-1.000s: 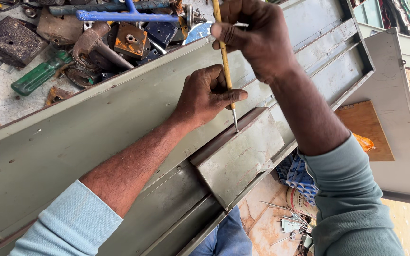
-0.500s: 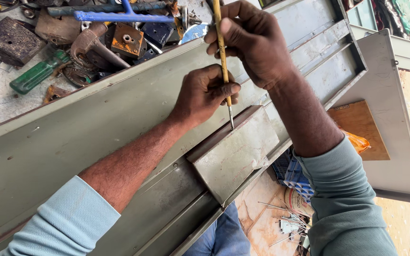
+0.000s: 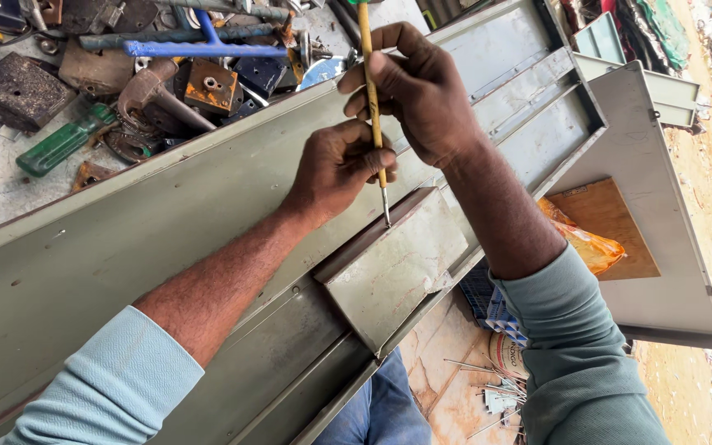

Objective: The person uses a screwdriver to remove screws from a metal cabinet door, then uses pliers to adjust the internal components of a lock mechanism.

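The right hand gripped a yellow rod upright, its tip on a small plate atop the grey panel. The left hand pinched the rod lower down.

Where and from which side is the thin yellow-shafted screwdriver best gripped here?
Grip the screwdriver on its upper shaft, from above, as the right hand does. It stands nearly upright, tip on the grey metal bracket, so the left hand fingers can probably steady it low down.
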